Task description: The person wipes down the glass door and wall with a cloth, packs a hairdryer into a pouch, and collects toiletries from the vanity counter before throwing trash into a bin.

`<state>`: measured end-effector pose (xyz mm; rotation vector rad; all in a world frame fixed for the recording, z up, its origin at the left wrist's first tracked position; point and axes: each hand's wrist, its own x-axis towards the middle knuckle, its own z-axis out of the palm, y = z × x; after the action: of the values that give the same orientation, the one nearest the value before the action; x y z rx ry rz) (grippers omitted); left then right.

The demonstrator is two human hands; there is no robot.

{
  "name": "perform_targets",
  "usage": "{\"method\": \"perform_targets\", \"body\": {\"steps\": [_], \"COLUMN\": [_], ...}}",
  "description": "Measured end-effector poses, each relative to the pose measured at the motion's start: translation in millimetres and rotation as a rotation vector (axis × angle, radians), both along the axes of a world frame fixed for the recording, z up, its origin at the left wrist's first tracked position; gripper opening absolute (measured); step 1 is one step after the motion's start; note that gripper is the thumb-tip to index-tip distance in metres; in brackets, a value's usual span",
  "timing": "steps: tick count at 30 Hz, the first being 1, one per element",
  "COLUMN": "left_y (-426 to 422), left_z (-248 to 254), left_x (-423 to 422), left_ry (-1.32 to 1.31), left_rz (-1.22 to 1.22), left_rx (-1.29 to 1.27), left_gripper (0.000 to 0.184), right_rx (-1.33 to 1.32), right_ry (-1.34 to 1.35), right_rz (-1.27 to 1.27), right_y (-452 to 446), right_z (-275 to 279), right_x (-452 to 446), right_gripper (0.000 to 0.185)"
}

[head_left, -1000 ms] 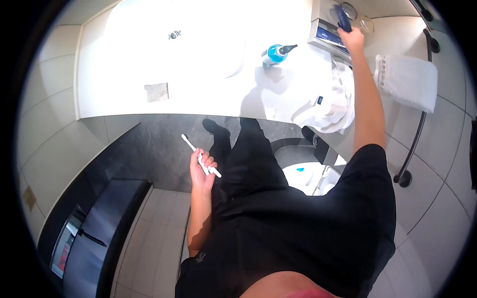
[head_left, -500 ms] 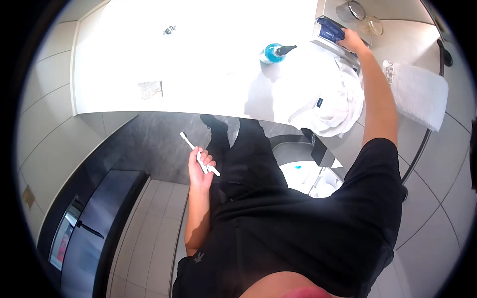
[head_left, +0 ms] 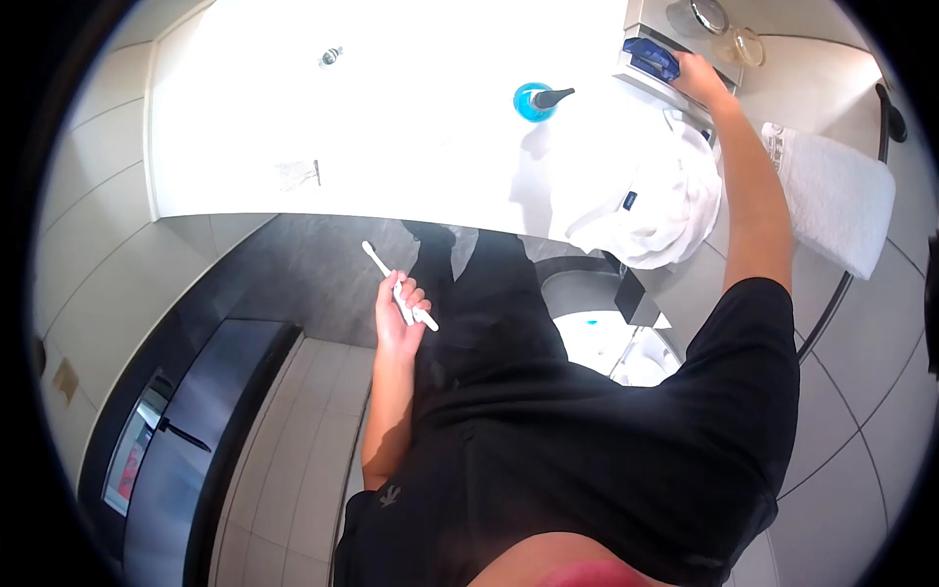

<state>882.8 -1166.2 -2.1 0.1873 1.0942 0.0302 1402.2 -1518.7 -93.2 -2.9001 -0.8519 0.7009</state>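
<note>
My left hand (head_left: 401,311) is closed around a white toothbrush (head_left: 376,256), its head pointing up and away over the dark floor. A second small white piece (head_left: 426,319), perhaps a toothpaste tube, sticks out of the same fist. At the upper right, my right hand (head_left: 698,80) reaches into a shallow light-coloured tray (head_left: 665,90). Its fingers close on the edge of a dark blue packet (head_left: 651,59) there; the fingertips are partly hidden.
On the white counter (head_left: 421,186) are a blue pump bottle (head_left: 535,102), a crumpled white towel (head_left: 665,196), a small packet (head_left: 296,175) and a metal fitting (head_left: 331,58). Two glasses (head_left: 745,47) stand behind the tray. A folded towel (head_left: 839,196) hangs at right, above a toilet (head_left: 597,342).
The blue packet has shifted and tilted in the tray under my right hand. My left hand has risen slightly with the toothbrush. The view has shifted a little.
</note>
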Motion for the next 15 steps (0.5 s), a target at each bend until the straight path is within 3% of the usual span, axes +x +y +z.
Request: {"method": "perform_targets", "body": {"steps": [3,8,11,13,14,15], "left_y": [1,5,17,26,29,32], "left_z": [3,10,11,9,9,9], "left_x": [7,12,9,5,3,0], "left_ry": [-0.013,-0.041,-0.098,-0.182,-0.218,-0.254], "left_rz": [-0.036,-0.085,-0.202,-0.314,-0.376,-0.438], "left_rx": [-0.012,-0.005,-0.01,-0.054,-0.106,-0.159], "left_gripper": [0.015,0.016,0.017,0.018,0.018,0.018], "right_rx": [0.014,-0.017,0.273,0.428,0.637,0.689], "right_ry": [-0.018,-0.324,-0.584,-0.57,-0.675,-0.683], "right_rz": [-0.019,-0.16,-0.154,-0.355,-0.296,-0.43], "right_y": [-2,-2,17,30,31,58], "right_z": [15,47,80,86,83,117], "right_x": [-6,-19,-55,-87,-110,-167], "right_gripper": [0.042,0.035,0.032,0.02,0.037,0.034]}}
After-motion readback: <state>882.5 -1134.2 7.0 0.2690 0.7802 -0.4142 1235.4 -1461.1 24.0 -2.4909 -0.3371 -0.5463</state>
